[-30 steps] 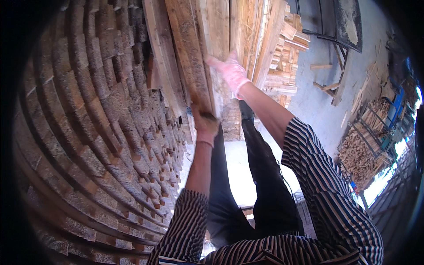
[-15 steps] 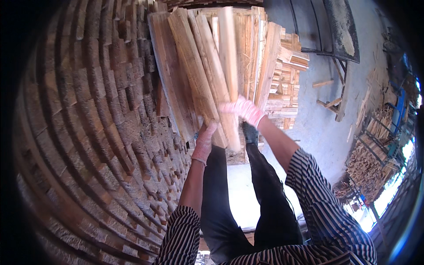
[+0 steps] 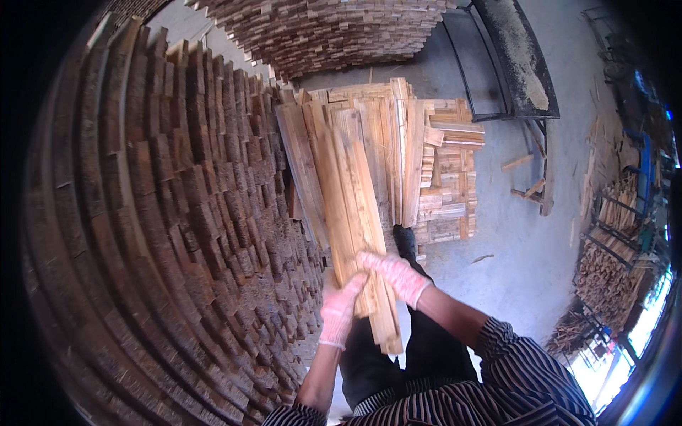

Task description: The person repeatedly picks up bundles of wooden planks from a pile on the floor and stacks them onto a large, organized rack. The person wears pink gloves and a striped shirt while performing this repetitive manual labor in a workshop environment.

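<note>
Pale pink knit gloves on both hands (image 3: pixel 369 291), tan wooden boards (image 3: pixel 352 192), black-and-white striped sleeves (image 3: pixel 526 376), grey floor (image 3: pixel 526 248).

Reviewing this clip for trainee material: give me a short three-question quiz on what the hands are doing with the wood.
1. True or false: both hands wear light gloves.
2. What do the hands grip? A) a hammer B) a bundle of wooden slats C) a brick
3. On which side of the person does the tall stacked wood wall stand?

Key:
1. True: left hand and right hand are gloved.
2. B: the bundle of wooden slats.
3. The left: the stacked wood wall.
</note>
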